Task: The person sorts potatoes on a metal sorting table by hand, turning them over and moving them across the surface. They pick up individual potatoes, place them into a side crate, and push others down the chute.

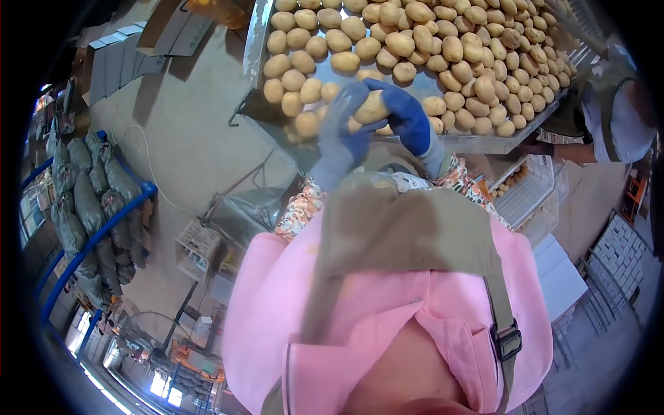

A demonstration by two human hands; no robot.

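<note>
Both my hands, in blue-and-grey work gloves, are at the near edge of a metal sorting table (508,144) covered with potatoes (453,48). A single potato (372,108) is between them, above the tabletop. My left hand (342,128) curls around its left side. From the right, my right hand (408,119) grips the same potato, with fingers over its top. The gloves cover part of it. Loose potatoes (292,104) lie to the left of my hands, some partly hidden behind the left glove.
Another person (615,117) stands at the table's right side. White crates (529,187) with potatoes are below on the right. At left, filled sacks (90,187) rest on a blue-framed cart (100,238). Cardboard boxes (121,62) stand on the floor, where a thin cable runs.
</note>
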